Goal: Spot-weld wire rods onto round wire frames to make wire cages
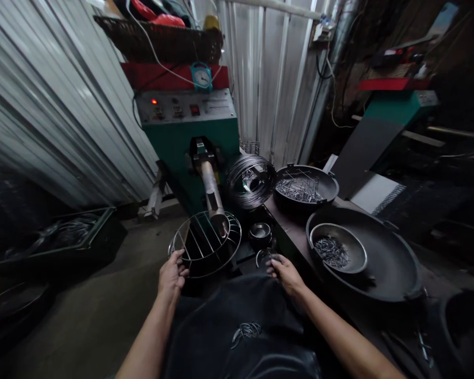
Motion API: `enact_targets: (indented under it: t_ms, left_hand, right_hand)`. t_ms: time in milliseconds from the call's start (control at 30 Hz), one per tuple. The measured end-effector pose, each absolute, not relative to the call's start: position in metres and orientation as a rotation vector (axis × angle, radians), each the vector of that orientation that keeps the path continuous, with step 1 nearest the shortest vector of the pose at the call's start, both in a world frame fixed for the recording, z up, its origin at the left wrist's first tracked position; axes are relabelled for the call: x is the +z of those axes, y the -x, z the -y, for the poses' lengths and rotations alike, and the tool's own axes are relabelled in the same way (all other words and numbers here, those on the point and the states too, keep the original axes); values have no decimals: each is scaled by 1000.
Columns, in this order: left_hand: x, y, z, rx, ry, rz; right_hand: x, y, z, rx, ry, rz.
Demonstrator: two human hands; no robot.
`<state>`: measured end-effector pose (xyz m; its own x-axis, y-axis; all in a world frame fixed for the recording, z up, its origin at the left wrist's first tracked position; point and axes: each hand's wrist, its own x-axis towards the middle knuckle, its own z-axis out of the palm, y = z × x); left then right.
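My left hand (173,275) is closed on the near left rim of a round wire basket frame (199,275). The frame rests tilted around the end of the green machine's arm (213,195), which points down into it. To the right, my right hand (285,272) is closed in a pinch beside a small curved metal rim (261,257). What its fingers hold, if anything, is too small to make out. On the dark apron (237,300) over my lap lies a small heap of bent wire pieces (247,331).
Behind the frame stands a green machine (189,113) with a lit red lamp. A wire coil (250,181) hangs beside it. At right are a pan of wire parts (306,184) and a wide black pan (395,263) holding a metal bowl (357,247). A green trough (98,231) stands left.
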<state>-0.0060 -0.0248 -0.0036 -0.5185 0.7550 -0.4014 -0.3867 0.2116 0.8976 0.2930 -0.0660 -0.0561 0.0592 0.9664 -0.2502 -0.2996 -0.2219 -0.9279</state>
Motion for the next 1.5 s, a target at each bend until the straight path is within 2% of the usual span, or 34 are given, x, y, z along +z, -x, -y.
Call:
enact_targets:
  t_ms: [167,400,700,1000,1333,1500]
  left_hand:
    - [3,-2,25,1583,-267,-1455]
    - [-1,-3,24,1641,-262,-1439]
    - [-4,1,20,1641,-206,-1379]
    - [-7,0,20,1680,-257,-1363]
    - [-9,3,16,1654,-285,-1350]
    - [-10,4,14,1666,-301,-1381]
  right_hand:
    - [-11,-236,35,1345,880,1038]
    - [-17,-205,20,1135,1061,1605]
    - [4,-204,16,1212,941,1372]
    - [-23,-205,10,1079,1092,1718]
    - [-19,-205,6,1259,1171,1584]
    - [-15,-202,9,984,1206,1834]
